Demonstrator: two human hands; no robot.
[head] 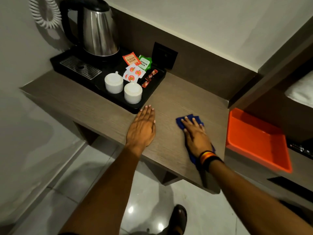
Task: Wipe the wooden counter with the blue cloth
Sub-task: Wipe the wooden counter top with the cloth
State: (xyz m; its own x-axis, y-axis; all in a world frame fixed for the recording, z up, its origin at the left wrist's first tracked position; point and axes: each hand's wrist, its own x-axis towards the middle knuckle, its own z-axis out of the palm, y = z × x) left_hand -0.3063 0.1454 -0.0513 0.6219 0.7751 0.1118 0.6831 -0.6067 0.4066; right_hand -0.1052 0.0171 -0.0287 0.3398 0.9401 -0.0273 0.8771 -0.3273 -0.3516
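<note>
A wooden counter (177,99) runs along the wall in a small room, pale tiled floor below and an orange tray (257,138) on the lower ledge to my right. My right hand (197,134) lies flat on the blue cloth (180,122), fingers (188,120) spread and pressing down rather than curled round it; the cloth sits on the bare right part of the counter, near the front edge. My left hand (142,128) rests palm down on the wood, fingers straight, holding nothing, its tips just beside the corner of the black tray (105,94).

The risk, as I judge it, lies to the left. A wide sweep could knock the black tray, and the two white cups (123,88) near its front edge, the sachets (135,68) and the kettle (98,29) would be jolted. Since I only press the cloth and do not grip it, a quick stroke toward me might let it slip off the front edge to the floor. A hard push to the right could carry it off the end into the orange tray.
</note>
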